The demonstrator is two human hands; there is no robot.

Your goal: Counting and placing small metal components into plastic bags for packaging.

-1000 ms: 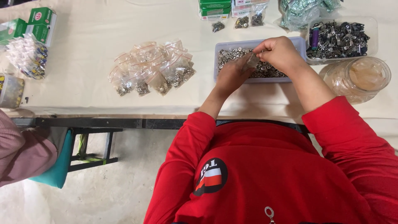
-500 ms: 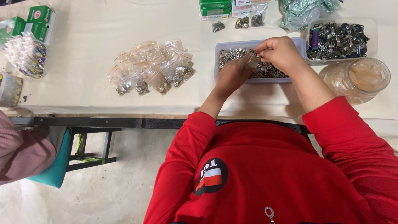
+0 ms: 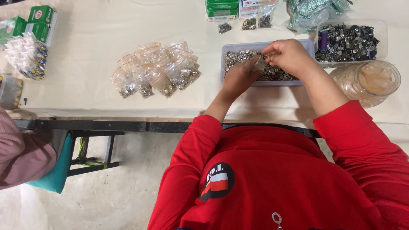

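Both my hands work over a lavender tray (image 3: 224, 64) filled with small silver metal rings (image 3: 238, 57). My left hand (image 3: 237, 80) holds a small clear plastic bag (image 3: 258, 64) upright above the tray. My right hand (image 3: 290, 55) has its fingertips pinched at the bag's top edge; whether a ring sits between them is too small to tell. To the left of the tray, a pile of several small clear bags filled with metal pieces (image 3: 156, 73) lies on the cream table (image 3: 93, 51).
A clear tub of dark metal clips (image 3: 350, 37) and a round clear container (image 3: 371, 81) stand at the right. Green boxes (image 3: 221, 8) sit at the back, more green boxes (image 3: 39, 20) and packets (image 3: 25, 55) at far left. Another person's sleeve (image 3: 17, 157) is at the lower left.
Both hands stay over the tray with the small bag between them; only the fingers have shifted slightly.
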